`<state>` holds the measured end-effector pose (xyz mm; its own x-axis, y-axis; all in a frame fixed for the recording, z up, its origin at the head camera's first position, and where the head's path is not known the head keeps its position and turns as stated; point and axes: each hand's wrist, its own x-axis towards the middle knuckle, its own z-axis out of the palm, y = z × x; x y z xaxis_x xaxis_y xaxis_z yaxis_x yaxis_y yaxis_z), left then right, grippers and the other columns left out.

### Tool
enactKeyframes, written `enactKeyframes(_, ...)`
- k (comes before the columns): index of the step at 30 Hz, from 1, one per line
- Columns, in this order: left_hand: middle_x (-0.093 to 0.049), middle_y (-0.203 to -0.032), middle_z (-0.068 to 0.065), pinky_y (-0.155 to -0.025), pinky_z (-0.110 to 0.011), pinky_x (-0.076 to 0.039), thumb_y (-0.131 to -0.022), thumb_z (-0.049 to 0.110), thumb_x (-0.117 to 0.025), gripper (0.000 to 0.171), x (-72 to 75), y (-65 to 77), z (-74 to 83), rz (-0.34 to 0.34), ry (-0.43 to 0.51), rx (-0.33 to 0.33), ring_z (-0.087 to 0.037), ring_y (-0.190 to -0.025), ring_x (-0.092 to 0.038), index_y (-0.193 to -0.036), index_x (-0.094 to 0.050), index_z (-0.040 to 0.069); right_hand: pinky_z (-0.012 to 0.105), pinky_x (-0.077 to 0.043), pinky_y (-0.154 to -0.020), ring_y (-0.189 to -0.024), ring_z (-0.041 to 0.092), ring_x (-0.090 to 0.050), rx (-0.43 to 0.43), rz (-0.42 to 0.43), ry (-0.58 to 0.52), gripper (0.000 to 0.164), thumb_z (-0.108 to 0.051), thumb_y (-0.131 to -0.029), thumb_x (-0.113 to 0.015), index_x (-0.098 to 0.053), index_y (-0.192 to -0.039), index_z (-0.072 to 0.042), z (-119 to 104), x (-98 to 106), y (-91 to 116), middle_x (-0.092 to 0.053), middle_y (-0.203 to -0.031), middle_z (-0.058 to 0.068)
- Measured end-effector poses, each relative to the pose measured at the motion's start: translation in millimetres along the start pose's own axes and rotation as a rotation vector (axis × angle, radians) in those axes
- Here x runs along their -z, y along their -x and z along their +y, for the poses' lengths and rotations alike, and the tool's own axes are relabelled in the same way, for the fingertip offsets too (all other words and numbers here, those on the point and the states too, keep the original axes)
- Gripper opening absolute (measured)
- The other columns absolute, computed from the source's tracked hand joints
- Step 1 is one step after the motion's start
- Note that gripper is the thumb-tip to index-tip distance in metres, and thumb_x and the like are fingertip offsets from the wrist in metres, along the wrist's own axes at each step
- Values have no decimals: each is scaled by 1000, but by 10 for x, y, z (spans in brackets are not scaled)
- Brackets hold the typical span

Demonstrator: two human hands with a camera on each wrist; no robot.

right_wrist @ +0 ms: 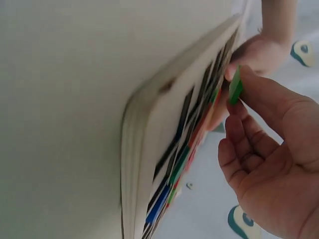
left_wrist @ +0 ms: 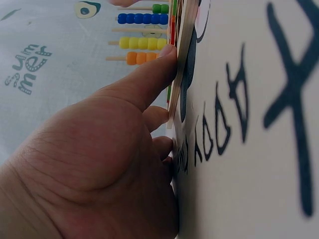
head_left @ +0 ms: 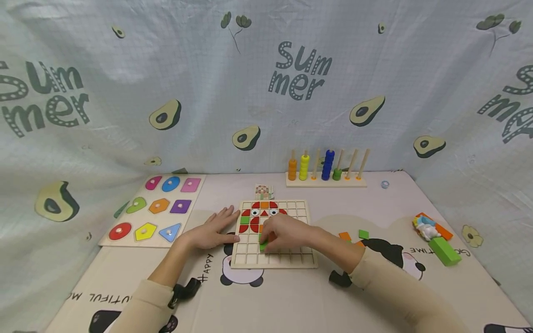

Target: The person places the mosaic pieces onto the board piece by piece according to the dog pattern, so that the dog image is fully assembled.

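A wooden grid board (head_left: 247,260) lies at the middle of the table, with red, orange, green and white eye-marked tiles forming a pattern in its upper left part. My left hand (head_left: 212,230) rests at the board's left side, fingers spread. In the left wrist view its thumb (left_wrist: 162,62) touches the board's edge. Over the lower middle cells is my right hand (head_left: 287,232), pinching a small green tile (right_wrist: 236,88) between thumb and fingers. The right wrist view shows that tile tilted just above the board. Cells beneath the right hand are hidden.
Behind the board lies a small pattern card (head_left: 263,191). A shape puzzle (head_left: 152,218) is at left, a bead stacker (head_left: 326,182) at the back. Loose tiles (head_left: 363,234) lie right of the board, partly behind the right forearm. Farther right are a green block (head_left: 444,251) and a small toy figure (head_left: 426,229).
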<state>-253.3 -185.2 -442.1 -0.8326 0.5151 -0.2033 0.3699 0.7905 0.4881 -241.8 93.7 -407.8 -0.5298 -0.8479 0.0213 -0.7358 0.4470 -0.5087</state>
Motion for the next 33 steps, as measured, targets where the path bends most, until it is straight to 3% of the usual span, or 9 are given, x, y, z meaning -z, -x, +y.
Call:
enactKeyframes(16, -5, -162, -7, -118, -53, 1, -89, 56, -58, 85, 27, 14, 41, 7, 15, -26, -30, -148, 4, -155, -18, 22, 19, -39, -63, -69, 3, -46, -16, -19, 231, 13, -34, -80, -79, -76, -89, -25, -75, -123, -67, -59, -74, -17)
enactKeyframes(26, -5, -162, -7, -118, -53, 0, -88, 57, -58, 85, 22, 17, 32, 13, 21, -20, -30, -148, 4, -155, -18, 22, 17, -44, -66, -71, 1, -51, -22, -38, 181, 11, -30, -82, -77, -77, -92, -24, -45, -113, -84, -61, -79, -20)
enactKeyframes(33, -4, -162, -6, -117, -53, 1, -88, 59, -57, 86, 18, 13, 13, 9, 23, -27, -30, -148, 4, -155, -18, 23, 18, -47, -69, -76, 1, -54, -31, -32, 64, 17, -30, -83, -76, -77, -98, -22, 15, -62, -20, -65, -87, -17)
